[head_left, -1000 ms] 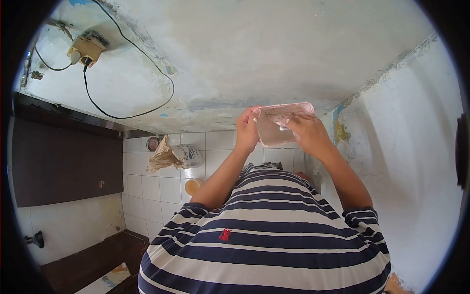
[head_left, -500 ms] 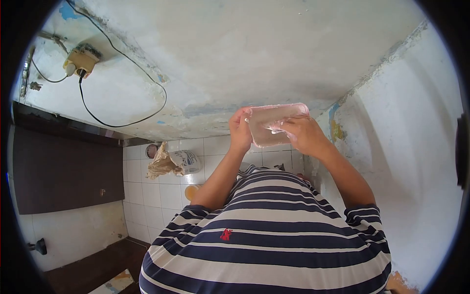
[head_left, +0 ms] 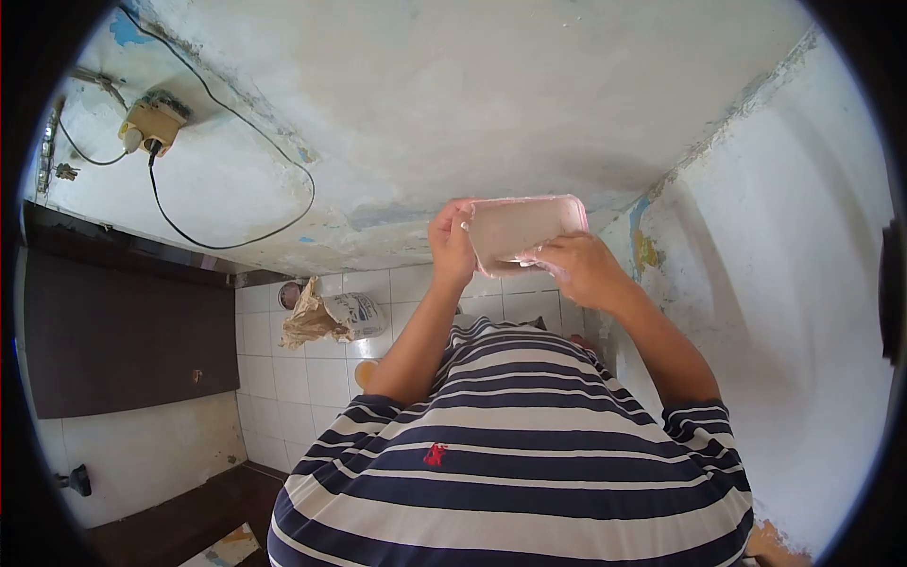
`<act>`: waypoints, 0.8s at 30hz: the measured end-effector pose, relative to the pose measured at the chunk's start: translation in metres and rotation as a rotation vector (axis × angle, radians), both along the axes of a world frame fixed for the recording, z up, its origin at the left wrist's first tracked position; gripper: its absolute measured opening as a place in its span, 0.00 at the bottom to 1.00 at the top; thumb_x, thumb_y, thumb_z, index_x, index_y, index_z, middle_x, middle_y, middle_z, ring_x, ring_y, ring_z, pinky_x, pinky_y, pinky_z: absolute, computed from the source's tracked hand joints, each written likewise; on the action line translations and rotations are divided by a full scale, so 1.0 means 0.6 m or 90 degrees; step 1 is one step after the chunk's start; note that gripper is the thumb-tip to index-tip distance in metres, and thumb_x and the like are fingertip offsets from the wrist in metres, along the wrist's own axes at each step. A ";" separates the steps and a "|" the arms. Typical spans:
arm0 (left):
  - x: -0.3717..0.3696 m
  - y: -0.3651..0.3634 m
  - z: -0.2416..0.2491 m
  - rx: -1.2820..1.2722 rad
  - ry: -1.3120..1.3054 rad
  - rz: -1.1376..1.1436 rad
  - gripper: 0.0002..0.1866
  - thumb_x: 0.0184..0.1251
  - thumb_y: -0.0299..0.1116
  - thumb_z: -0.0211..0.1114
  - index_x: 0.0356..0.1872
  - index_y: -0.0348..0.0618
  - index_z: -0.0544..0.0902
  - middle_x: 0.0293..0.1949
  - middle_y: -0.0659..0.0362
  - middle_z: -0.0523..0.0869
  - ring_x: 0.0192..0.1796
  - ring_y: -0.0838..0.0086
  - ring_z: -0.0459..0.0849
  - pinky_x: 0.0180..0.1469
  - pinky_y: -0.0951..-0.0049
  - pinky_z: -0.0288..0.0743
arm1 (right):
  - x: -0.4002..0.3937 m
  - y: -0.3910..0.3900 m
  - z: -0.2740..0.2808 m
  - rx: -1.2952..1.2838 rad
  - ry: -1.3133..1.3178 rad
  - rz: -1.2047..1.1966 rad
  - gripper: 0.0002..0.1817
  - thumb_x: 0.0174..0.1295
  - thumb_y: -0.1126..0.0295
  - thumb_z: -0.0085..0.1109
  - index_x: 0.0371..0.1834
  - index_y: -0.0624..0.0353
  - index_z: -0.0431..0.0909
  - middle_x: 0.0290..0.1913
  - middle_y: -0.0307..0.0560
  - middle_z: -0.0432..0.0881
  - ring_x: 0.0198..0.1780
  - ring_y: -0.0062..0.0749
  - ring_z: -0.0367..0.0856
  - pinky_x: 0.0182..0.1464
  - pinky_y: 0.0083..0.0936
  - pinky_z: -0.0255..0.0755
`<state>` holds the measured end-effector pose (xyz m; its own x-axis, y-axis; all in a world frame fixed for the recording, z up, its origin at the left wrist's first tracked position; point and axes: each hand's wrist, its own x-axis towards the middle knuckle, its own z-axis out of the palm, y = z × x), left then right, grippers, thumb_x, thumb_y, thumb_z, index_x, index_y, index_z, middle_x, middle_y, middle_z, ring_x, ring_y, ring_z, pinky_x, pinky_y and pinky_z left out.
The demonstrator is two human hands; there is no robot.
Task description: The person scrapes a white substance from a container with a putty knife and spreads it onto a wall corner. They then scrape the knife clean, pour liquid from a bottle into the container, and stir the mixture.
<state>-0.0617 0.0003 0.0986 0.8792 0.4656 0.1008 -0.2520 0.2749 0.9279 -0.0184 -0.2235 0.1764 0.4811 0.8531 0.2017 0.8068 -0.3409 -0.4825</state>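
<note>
A shallow rectangular tray [head_left: 524, 222] with a pinkish rim is held up before the wall, its inside facing me. My left hand [head_left: 453, 244] is wrapped round the tray's left edge, with white paste on the fingers. At the lower right of the tray, my right hand [head_left: 578, 268] is closed, white paste on its fingertips. Its fingers touch the inside near the lower rim; whatever they hold is too small and smeared to make out.
A patchy wall [head_left: 472, 104] stands in front, and another wall [head_left: 756, 274] is at the right. A cable hangs from a socket [head_left: 154, 127]. An open paper sack [head_left: 331, 316] lies on the tiled floor [head_left: 280, 376]. A dark panel [head_left: 128, 331] is at the left.
My right hand has moved from the middle of the tray down to its lower edge. The tray and my left hand have shifted slightly left.
</note>
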 end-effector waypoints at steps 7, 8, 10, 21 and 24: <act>0.007 -0.009 0.026 0.055 0.076 -0.104 0.13 0.77 0.33 0.56 0.43 0.35 0.85 0.33 0.63 0.85 0.37 0.82 0.79 0.41 0.77 0.73 | 0.024 -0.018 0.019 0.099 0.077 -0.072 0.20 0.59 0.78 0.59 0.53 0.47 0.86 0.44 0.49 0.89 0.49 0.46 0.86 0.51 0.43 0.78; 0.005 -0.012 0.029 0.068 0.101 -0.130 0.13 0.77 0.33 0.55 0.42 0.35 0.85 0.33 0.63 0.86 0.37 0.82 0.79 0.41 0.77 0.73 | 0.026 -0.016 0.018 0.073 -0.001 -0.069 0.21 0.58 0.78 0.60 0.54 0.47 0.86 0.43 0.49 0.89 0.47 0.47 0.86 0.50 0.44 0.78; 0.002 -0.020 0.024 0.027 0.066 -0.112 0.13 0.77 0.33 0.55 0.42 0.35 0.85 0.33 0.63 0.86 0.36 0.82 0.79 0.40 0.77 0.73 | 0.021 -0.018 0.017 0.045 -0.086 -0.067 0.21 0.58 0.78 0.60 0.54 0.47 0.86 0.42 0.50 0.89 0.46 0.47 0.86 0.50 0.44 0.78; 0.000 -0.027 0.004 0.054 -0.030 -0.048 0.12 0.77 0.31 0.55 0.41 0.36 0.86 0.35 0.62 0.86 0.37 0.82 0.79 0.41 0.77 0.74 | -0.006 -0.018 -0.009 0.010 0.107 -0.062 0.15 0.60 0.77 0.61 0.51 0.57 0.85 0.44 0.55 0.88 0.44 0.54 0.85 0.48 0.42 0.78; 0.003 -0.035 -0.010 0.104 -0.032 -0.038 0.11 0.76 0.31 0.56 0.40 0.36 0.86 0.33 0.63 0.85 0.36 0.82 0.78 0.40 0.76 0.73 | 0.006 -0.018 -0.003 0.006 0.100 -0.042 0.13 0.63 0.75 0.62 0.50 0.59 0.84 0.42 0.58 0.86 0.43 0.55 0.84 0.46 0.42 0.77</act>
